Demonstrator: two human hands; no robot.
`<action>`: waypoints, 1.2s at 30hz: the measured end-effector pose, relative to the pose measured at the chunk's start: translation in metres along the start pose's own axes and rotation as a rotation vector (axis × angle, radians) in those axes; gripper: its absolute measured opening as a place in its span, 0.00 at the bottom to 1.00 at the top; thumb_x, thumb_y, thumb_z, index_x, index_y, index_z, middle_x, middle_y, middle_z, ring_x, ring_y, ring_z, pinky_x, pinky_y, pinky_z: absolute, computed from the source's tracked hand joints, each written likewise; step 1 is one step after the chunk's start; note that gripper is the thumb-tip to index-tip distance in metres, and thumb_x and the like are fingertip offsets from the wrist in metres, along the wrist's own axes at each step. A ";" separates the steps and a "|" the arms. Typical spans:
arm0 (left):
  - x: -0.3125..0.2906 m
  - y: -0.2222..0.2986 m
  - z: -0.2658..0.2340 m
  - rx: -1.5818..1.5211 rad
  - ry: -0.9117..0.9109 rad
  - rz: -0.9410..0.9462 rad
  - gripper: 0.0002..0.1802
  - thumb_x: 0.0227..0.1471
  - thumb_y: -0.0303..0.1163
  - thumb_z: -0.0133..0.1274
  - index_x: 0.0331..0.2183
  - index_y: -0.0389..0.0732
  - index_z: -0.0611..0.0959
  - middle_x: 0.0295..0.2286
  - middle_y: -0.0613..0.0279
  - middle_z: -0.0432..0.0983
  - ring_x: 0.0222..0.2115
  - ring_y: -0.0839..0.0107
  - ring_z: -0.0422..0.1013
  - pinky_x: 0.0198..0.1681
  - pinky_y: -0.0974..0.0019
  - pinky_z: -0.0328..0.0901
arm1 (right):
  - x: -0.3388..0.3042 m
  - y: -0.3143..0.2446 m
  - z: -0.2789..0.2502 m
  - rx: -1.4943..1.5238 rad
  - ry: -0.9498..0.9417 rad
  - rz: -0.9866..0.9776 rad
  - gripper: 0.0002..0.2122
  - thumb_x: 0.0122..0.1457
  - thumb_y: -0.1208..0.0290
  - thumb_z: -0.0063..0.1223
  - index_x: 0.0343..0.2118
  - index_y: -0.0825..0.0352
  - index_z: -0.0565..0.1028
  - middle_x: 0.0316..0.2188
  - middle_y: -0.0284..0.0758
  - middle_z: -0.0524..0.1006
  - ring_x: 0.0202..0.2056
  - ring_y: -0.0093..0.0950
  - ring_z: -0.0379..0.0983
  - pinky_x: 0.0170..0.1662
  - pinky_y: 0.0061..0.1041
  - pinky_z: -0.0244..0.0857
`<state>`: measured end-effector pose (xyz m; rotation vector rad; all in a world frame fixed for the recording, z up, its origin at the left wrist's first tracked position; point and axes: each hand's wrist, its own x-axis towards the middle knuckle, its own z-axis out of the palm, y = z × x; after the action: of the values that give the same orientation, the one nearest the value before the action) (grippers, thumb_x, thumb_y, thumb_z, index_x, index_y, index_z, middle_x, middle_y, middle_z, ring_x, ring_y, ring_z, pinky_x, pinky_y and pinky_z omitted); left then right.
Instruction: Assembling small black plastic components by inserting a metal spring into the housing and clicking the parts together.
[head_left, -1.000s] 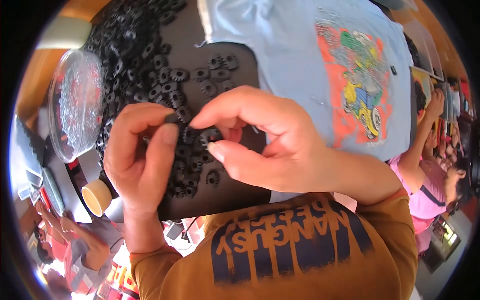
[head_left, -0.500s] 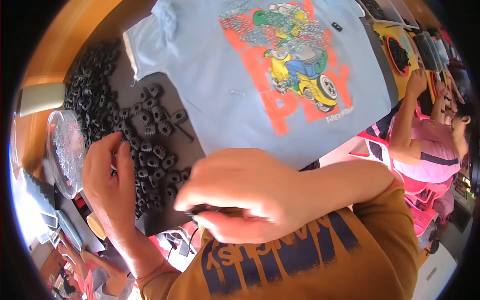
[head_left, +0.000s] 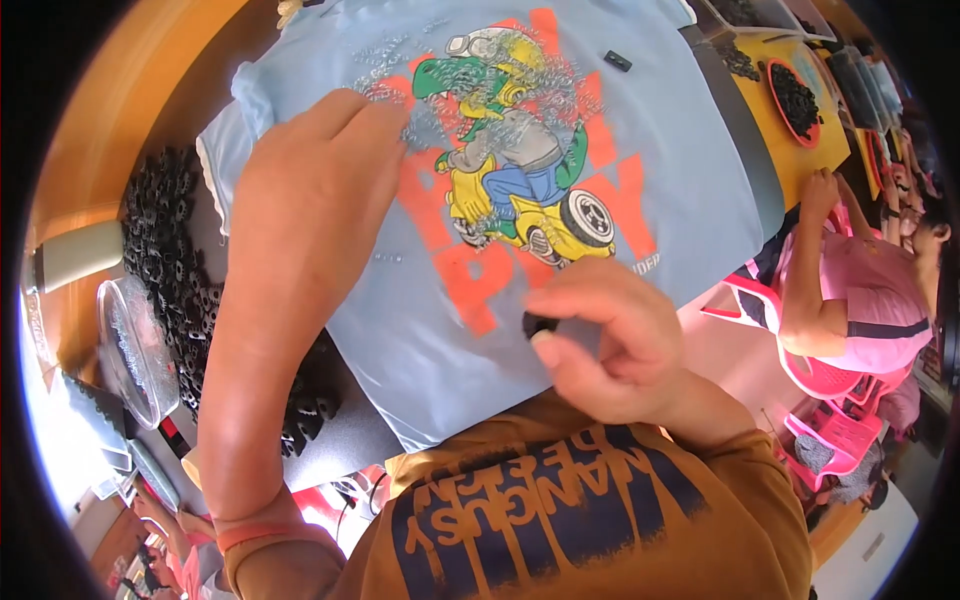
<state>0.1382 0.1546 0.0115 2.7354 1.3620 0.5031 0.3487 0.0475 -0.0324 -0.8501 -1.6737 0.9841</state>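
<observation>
Shirt (head_left: 640, 160) on table, rings (head_left: 165, 270) left — likely under its edge

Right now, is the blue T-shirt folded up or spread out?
Spread out: the blue T-shirt lies flat, its whole cartoon print showing, left hand resting on it.

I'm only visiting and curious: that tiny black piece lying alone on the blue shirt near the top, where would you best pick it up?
The small black piece lies flat and alone on the light blue T-shirt. Probably best to come straight down from above and pinch its two long sides, since it looks oblong with nothing beside it. Finer shape is too small to tell.
</observation>
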 end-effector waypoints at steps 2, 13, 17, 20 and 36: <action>0.008 -0.002 0.008 -0.015 -0.034 -0.006 0.06 0.47 0.27 0.54 0.32 0.39 0.77 0.28 0.55 0.72 0.28 0.50 0.69 0.32 0.54 0.65 | 0.003 0.004 0.000 -0.049 0.009 -0.085 0.15 0.46 0.82 0.57 0.39 0.73 0.74 0.29 0.39 0.76 0.28 0.31 0.72 0.31 0.25 0.64; 0.006 0.005 0.008 -0.093 -0.052 -0.035 0.08 0.44 0.25 0.55 0.32 0.39 0.79 0.29 0.58 0.74 0.29 0.55 0.70 0.32 0.57 0.65 | 0.003 0.005 0.003 0.070 0.041 -0.013 0.15 0.40 0.83 0.58 0.35 0.69 0.75 0.25 0.36 0.75 0.25 0.33 0.73 0.27 0.29 0.65; 0.013 0.006 0.010 -0.013 -0.090 -0.022 0.09 0.43 0.23 0.56 0.32 0.39 0.79 0.30 0.60 0.75 0.30 0.56 0.71 0.33 0.58 0.65 | 0.003 0.009 0.006 0.070 0.060 -0.078 0.16 0.42 0.82 0.57 0.38 0.72 0.75 0.25 0.35 0.76 0.24 0.31 0.72 0.26 0.26 0.64; 0.016 0.005 0.009 0.066 -0.075 0.079 0.11 0.41 0.22 0.56 0.32 0.39 0.78 0.31 0.59 0.75 0.31 0.55 0.72 0.33 0.57 0.66 | 0.003 0.010 0.005 0.073 0.043 -0.087 0.15 0.42 0.82 0.57 0.38 0.72 0.75 0.25 0.36 0.76 0.24 0.31 0.72 0.27 0.27 0.64; -0.051 0.039 -0.037 -1.310 0.017 -0.659 0.11 0.57 0.28 0.49 0.39 0.32 0.75 0.33 0.64 0.71 0.24 0.81 0.62 0.29 0.78 0.58 | 0.036 -0.007 -0.010 0.238 -0.131 0.121 0.14 0.53 0.85 0.52 0.44 0.75 0.70 0.38 0.39 0.71 0.38 0.25 0.67 0.43 0.24 0.60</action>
<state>0.1279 0.0871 0.0403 1.1854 1.1532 0.8936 0.3474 0.0787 -0.0104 -0.7474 -1.5883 1.3182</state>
